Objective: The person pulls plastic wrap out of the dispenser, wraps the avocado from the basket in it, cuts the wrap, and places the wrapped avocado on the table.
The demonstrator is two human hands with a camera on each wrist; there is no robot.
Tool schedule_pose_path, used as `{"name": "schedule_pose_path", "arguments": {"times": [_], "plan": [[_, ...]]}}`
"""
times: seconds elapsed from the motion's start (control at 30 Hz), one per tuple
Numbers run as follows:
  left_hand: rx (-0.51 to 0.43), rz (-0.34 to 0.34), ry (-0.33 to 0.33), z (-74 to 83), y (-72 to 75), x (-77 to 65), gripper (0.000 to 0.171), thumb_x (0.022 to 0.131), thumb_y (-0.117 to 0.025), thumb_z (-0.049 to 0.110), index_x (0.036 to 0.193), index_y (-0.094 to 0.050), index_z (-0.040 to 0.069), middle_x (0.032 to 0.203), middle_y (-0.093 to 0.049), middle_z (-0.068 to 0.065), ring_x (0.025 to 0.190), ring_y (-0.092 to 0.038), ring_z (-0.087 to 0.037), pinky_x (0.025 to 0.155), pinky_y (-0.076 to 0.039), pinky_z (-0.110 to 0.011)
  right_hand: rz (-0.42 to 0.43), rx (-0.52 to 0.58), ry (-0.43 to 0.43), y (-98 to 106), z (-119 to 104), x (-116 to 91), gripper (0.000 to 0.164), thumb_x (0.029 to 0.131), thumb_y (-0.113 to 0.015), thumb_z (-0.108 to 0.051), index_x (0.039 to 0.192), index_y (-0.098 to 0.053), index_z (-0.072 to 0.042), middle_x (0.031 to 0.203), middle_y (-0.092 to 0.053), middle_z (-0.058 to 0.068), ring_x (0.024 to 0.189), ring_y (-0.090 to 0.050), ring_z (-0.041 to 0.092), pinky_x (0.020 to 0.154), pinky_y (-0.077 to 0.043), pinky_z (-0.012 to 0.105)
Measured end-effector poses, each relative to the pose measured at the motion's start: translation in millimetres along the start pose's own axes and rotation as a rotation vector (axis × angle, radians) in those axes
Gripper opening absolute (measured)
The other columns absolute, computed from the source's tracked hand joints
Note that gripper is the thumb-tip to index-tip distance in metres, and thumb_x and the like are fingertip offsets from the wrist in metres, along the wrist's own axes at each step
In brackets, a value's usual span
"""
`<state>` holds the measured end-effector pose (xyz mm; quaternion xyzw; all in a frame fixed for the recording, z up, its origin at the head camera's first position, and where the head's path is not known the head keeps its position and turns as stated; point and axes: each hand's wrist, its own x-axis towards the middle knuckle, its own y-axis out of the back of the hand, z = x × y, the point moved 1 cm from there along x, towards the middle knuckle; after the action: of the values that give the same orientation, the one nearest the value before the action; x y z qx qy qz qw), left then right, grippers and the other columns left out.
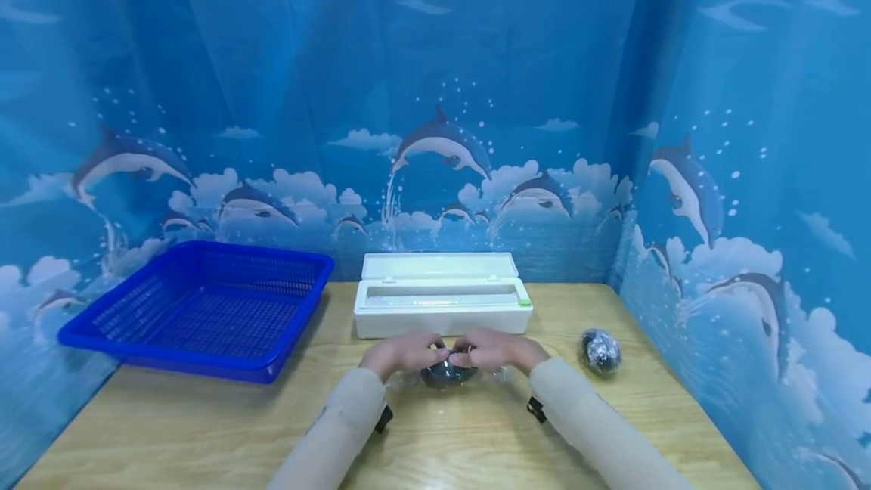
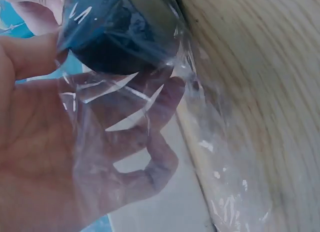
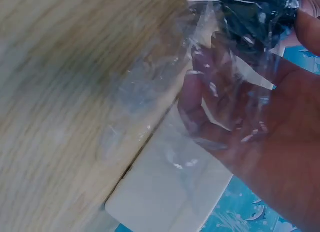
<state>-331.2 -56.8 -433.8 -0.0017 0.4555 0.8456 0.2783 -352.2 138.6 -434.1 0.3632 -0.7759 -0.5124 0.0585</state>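
A dark, glossy, round object (image 1: 445,375) sits low over the table between both hands, with clear plastic film (image 2: 115,127) around it. My left hand (image 1: 407,352) holds it from the left, its thumb at the top. On the other side my right hand (image 1: 497,348) grips it, thumb near the left thumb. In the left wrist view, loose film trails over the palm and curled fingers. Crumpled film (image 3: 145,92) hangs from the object in the right wrist view, across the right fingers. What the dark object is cannot be told.
Just behind the hands stands a white film dispenser box (image 1: 442,322), its lid raised. A blue plastic basket (image 1: 272,365) is on the left. Another dark round object in shiny film (image 1: 601,351) lies at the right. Dolphin-print curtains (image 1: 544,59) surround the wooden table (image 1: 204,429).
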Motion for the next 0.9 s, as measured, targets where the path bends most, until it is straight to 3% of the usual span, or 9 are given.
{"name": "schedule_pose_path", "arguments": {"times": [0.1, 0.2, 0.33, 0.47, 0.6, 0.73, 0.8, 0.9], "plan": [[-0.02, 0.015, -0.015, 1.8, 1.8, 1.8, 0.041, 0.104, -0.056, 0.04, 0.128, -0.065, 0.008, 0.132, -0.067, -0.015, 0.119, -0.065, -0.031, 0.101, -0.055, -0.052, -0.004, 0.023, -0.001, 1.8, -1.2, -0.5, 0.039, 0.103, -0.056, -0.035, 0.124, -0.069, -0.005, 0.109, -0.072, 0.004, 0.096, -0.065, 0.016, 0.089, -0.057, 0.039], [-0.028, 0.057, -0.058, 4.8, 3.4, 3.4, 0.031, 0.102, -0.062, 0.032, 0.121, -0.067, 0.008, 0.122, -0.07, -0.012, 0.109, -0.066, -0.026, 0.093, -0.058, -0.047, 0.005, 0.083, 0.016, 3.1, -0.7, -1.6, 0.034, 0.103, -0.06, -0.031, 0.124, -0.068, -0.006, 0.106, -0.07, 0.003, 0.093, -0.063, 0.015, 0.086, -0.056, 0.037], [-0.041, 0.127, -0.101, 8.2, 3.4, 4.4, 0.014, 0.097, -0.071, 0.024, 0.095, -0.074, 0.01, 0.087, -0.072, -0.004, 0.077, -0.063, -0.016, 0.069, -0.056, -0.033, 0.07, 0.124, 0.078, 4.7, 0.0, -4.3, 0.027, 0.1, -0.066, -0.026, 0.12, -0.066, -0.009, 0.106, -0.07, 0.003, 0.096, -0.063, 0.015, 0.084, -0.056, 0.033], [-0.037, 0.16, -0.088, 9.5, 2.8, 3.8, 0.027, 0.097, -0.071, 0.021, 0.071, -0.072, 0.014, 0.057, -0.058, 0.004, 0.053, -0.048, -0.01, 0.051, -0.04, -0.022, 0.19, 0.013, 0.166, 5.1, -0.1, -6.0, 0.017, 0.096, -0.072, -0.025, 0.105, -0.074, -0.011, 0.098, -0.076, 0.001, 0.09, -0.066, 0.012, 0.079, -0.056, 0.027], [-0.033, 0.166, -0.03, 9.0, 2.8, 4.6, 0.036, 0.101, -0.065, 0.024, 0.067, -0.069, 0.014, 0.053, -0.049, 0.006, 0.051, -0.043, -0.009, 0.049, -0.035, -0.022, 0.225, -0.08, 0.203, 4.7, -1.6, -6.7, 0.021, 0.093, -0.077, -0.03, 0.103, -0.08, -0.012, 0.095, -0.08, 0.0, 0.084, -0.069, 0.007, 0.077, -0.057, 0.023], [-0.035, 0.176, 0.032, 8.4, 2.0, 8.7, 0.038, 0.104, -0.061, 0.025, 0.069, -0.068, 0.013, 0.058, -0.052, 0.004, 0.054, -0.046, -0.011, 0.052, -0.039, -0.023, 0.193, -0.044, 0.208, 6.2, -2.4, -6.2, 0.025, 0.095, -0.075, -0.03, 0.107, -0.079, -0.008, 0.096, -0.08, 0.002, 0.081, -0.069, 0.005, 0.075, -0.057, 0.022], [-0.013, 0.225, 0.015, 9.6, 1.5, 11.2, 0.032, 0.103, -0.062, 0.023, 0.075, -0.073, 0.013, 0.063, -0.059, 0.004, 0.058, -0.05, -0.011, 0.056, -0.043, -0.024, 0.177, -0.022, 0.21, 7.4, -1.5, -5.2, 0.023, 0.097, -0.072, -0.027, 0.106, -0.079, -0.008, 0.09, -0.079, 0.001, 0.075, -0.066, 0.004, 0.071, -0.055, 0.021], [0.096, 0.345, -0.046, 12.4, 0.4, 13.7, 0.022, 0.099, -0.068, 0.019, 0.08, -0.078, 0.015, 0.069, -0.067, 0.006, 0.063, -0.054, -0.008, 0.061, -0.046, -0.024, 0.148, -0.008, 0.217, 9.2, 0.2, -2.5, 0.021, 0.101, -0.067, -0.025, 0.099, -0.079, -0.007, 0.073, -0.07, -0.005, 0.062, -0.054, 0.003, 0.061, -0.047, 0.019]]}}
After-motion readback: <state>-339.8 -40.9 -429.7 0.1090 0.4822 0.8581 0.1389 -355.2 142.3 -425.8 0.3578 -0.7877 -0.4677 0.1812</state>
